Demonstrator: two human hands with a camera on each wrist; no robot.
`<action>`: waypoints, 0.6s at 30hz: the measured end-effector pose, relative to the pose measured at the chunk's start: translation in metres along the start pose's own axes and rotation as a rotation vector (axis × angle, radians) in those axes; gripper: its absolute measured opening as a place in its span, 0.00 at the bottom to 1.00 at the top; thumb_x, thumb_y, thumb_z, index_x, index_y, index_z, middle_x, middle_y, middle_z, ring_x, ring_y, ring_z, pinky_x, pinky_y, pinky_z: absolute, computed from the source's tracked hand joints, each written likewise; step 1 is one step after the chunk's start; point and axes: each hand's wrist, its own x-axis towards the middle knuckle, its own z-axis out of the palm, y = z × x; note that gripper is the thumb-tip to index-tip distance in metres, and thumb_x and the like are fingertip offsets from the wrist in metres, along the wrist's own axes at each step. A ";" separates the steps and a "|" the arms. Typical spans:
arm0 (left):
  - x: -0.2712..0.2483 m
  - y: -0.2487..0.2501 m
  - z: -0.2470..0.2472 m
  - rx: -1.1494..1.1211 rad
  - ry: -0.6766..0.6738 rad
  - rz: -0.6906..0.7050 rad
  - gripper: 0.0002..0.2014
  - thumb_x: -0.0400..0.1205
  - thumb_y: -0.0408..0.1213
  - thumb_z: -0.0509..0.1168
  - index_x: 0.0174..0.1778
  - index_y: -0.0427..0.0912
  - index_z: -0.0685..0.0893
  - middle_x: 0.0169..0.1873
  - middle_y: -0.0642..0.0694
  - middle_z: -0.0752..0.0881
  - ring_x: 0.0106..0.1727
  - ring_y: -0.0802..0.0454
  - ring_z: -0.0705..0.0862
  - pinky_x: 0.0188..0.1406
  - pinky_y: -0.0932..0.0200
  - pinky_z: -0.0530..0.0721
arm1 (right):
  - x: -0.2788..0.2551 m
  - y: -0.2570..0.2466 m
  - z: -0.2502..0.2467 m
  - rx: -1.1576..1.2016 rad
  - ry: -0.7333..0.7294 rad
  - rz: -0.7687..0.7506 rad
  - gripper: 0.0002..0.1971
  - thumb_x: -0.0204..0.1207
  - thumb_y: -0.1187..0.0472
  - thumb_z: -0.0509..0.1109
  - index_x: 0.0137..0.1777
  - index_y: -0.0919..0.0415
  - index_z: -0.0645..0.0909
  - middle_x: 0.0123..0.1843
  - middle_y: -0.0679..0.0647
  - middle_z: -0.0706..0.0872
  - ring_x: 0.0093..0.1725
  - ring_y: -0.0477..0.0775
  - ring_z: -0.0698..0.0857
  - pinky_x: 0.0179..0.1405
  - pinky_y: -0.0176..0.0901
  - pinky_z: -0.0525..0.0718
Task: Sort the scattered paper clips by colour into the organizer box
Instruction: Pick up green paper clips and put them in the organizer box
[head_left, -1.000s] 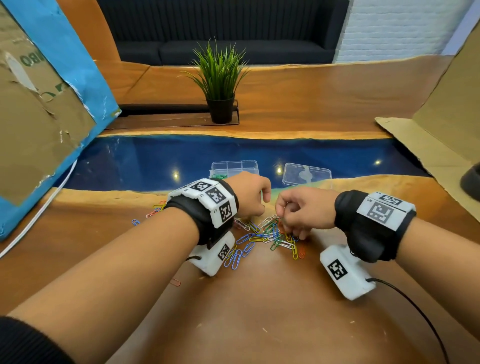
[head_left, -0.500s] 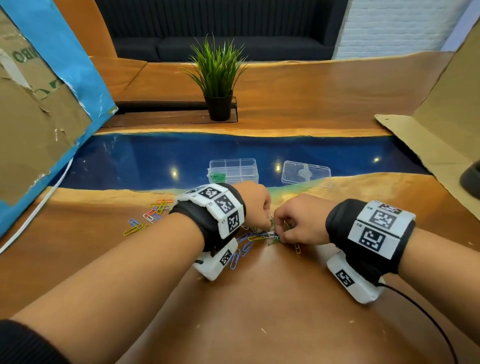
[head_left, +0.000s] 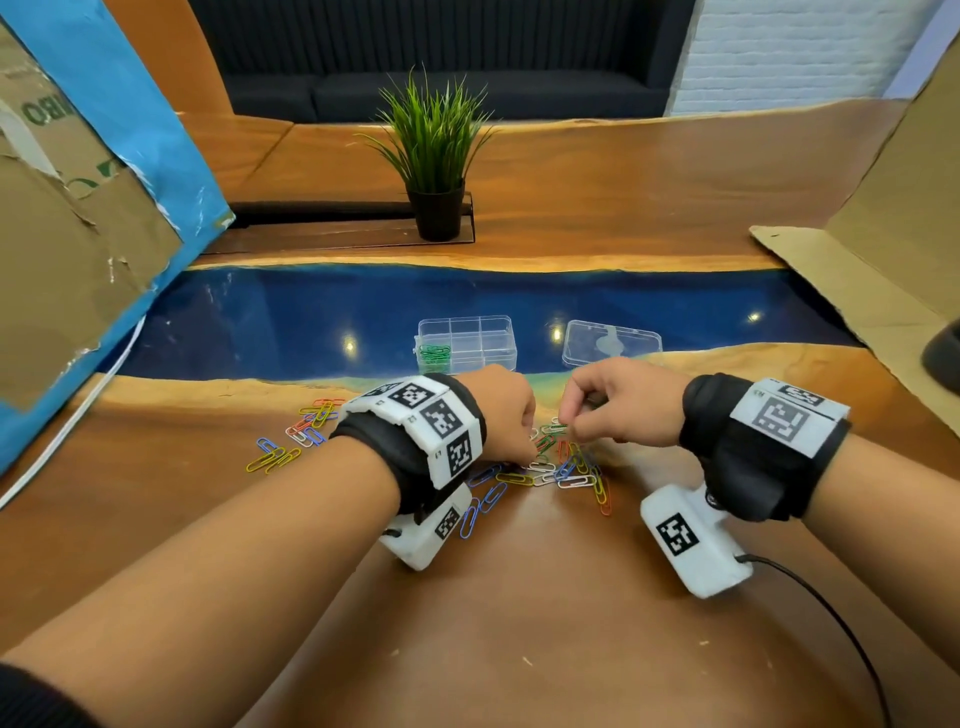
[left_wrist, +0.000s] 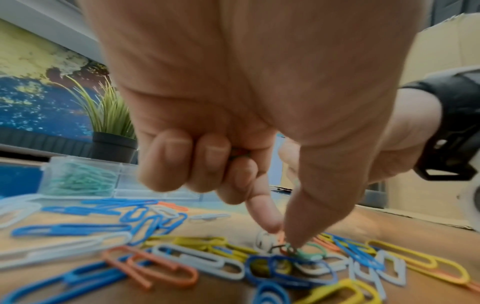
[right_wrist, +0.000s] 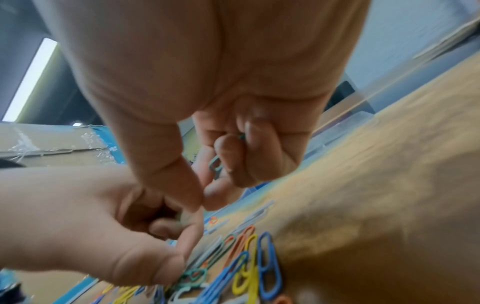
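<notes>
Since a moment ago your right hand (head_left: 618, 402) has lifted slightly off the paper clip pile (head_left: 558, 467), a green clip (right_wrist: 216, 165) tucked in its curled fingers. Your left hand (head_left: 501, 410) is down on the pile, thumb and forefinger closing on another green clip (left_wrist: 306, 252), with more seemingly held in its curled fingers. So green is being gathered. Beyond the pile, the organizer box (head_left: 467, 343) holds green clips in its near-left compartment; its lid (head_left: 613, 345) lies right of it. Left of the pile sits a smaller scatter (head_left: 296, 434). Tangled clips may drag along.
</notes>
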 end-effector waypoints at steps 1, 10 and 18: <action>0.000 -0.001 0.001 0.002 0.010 0.004 0.05 0.72 0.43 0.70 0.35 0.48 0.82 0.32 0.51 0.83 0.40 0.50 0.84 0.37 0.57 0.84 | 0.002 0.001 0.000 0.049 0.004 0.020 0.10 0.71 0.71 0.69 0.40 0.54 0.81 0.25 0.43 0.79 0.20 0.38 0.75 0.21 0.25 0.71; 0.000 0.001 0.002 0.058 0.045 0.079 0.02 0.73 0.37 0.69 0.37 0.47 0.87 0.33 0.51 0.81 0.39 0.51 0.80 0.35 0.61 0.76 | 0.011 0.007 0.001 0.661 -0.035 0.273 0.16 0.76 0.72 0.50 0.43 0.63 0.80 0.29 0.54 0.68 0.21 0.45 0.63 0.15 0.32 0.58; -0.006 -0.016 -0.007 -0.418 -0.042 -0.036 0.11 0.76 0.40 0.64 0.29 0.47 0.72 0.25 0.50 0.76 0.25 0.53 0.75 0.28 0.63 0.76 | 0.014 0.005 0.000 0.872 -0.075 0.295 0.16 0.77 0.55 0.56 0.29 0.59 0.69 0.26 0.54 0.72 0.19 0.48 0.64 0.13 0.30 0.60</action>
